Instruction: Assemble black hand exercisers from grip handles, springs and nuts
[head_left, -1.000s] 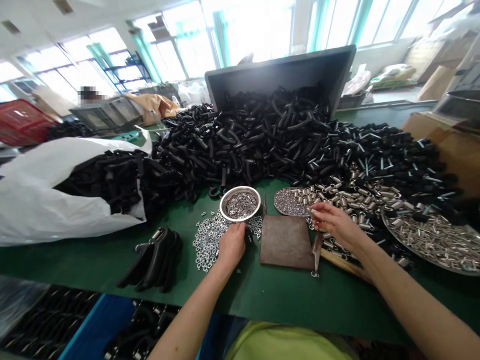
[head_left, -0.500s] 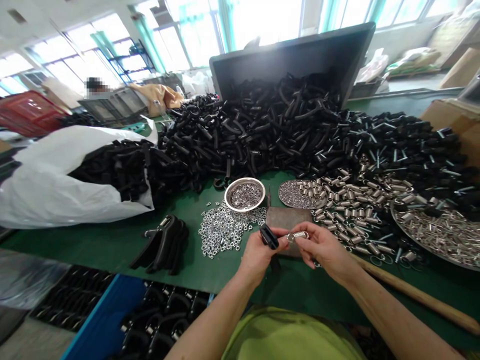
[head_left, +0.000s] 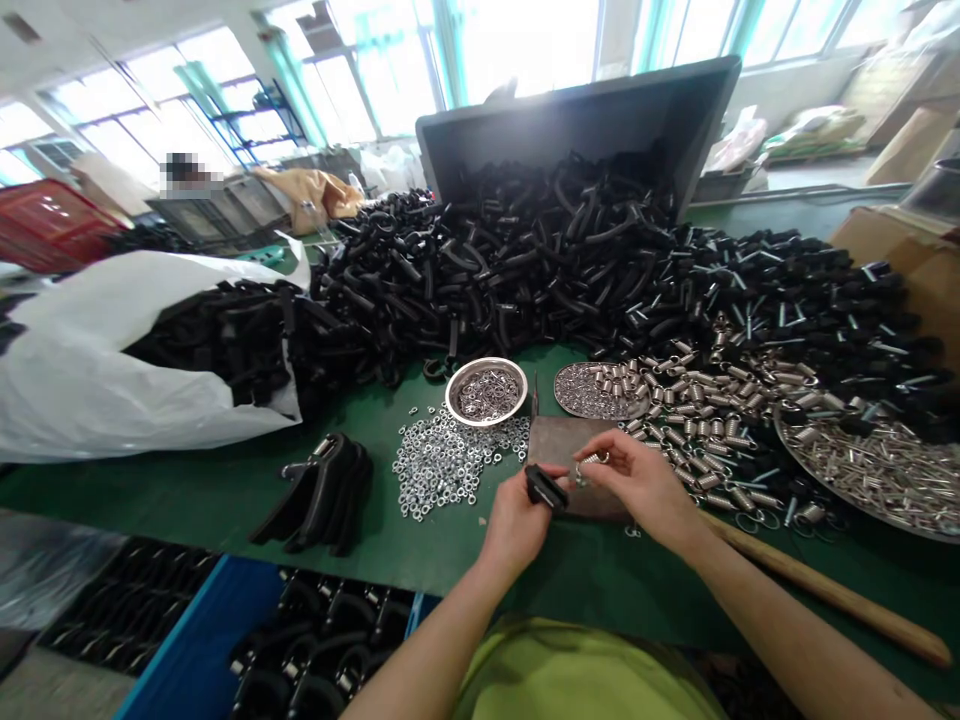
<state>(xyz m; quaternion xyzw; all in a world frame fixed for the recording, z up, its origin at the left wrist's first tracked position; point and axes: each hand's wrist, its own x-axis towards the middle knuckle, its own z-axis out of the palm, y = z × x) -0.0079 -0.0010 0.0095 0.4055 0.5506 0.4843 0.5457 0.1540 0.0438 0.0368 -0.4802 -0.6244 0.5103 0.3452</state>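
Observation:
My left hand (head_left: 517, 520) is closed around a black plastic handle-like part (head_left: 546, 488), its end pointing up and to the right. A small metal coil spring (head_left: 594, 459) is pinched between the thumb and fingers of my right hand (head_left: 643, 485), just right of the black part and apart from it. Both hands are over the near side of a flat metal plate (head_left: 562, 440). Loose springs (head_left: 697, 430) lie in a heap beyond my right hand. Left of my hands spread many small nuts (head_left: 435, 465), beside a metal bowl (head_left: 487, 419) of small metal pieces.
Black parts (head_left: 480, 270) pile up before a tipped grey bin (head_left: 577, 130). A round tray (head_left: 806, 475) of metal pins sits right, near a wooden handle (head_left: 832, 590). Several assembled black pieces (head_left: 319, 495) stand left, above a blue crate (head_left: 187, 640).
My right hand has drawn the spring slightly up and away from the black part. My left hand has turned the black part and lowered it a little.

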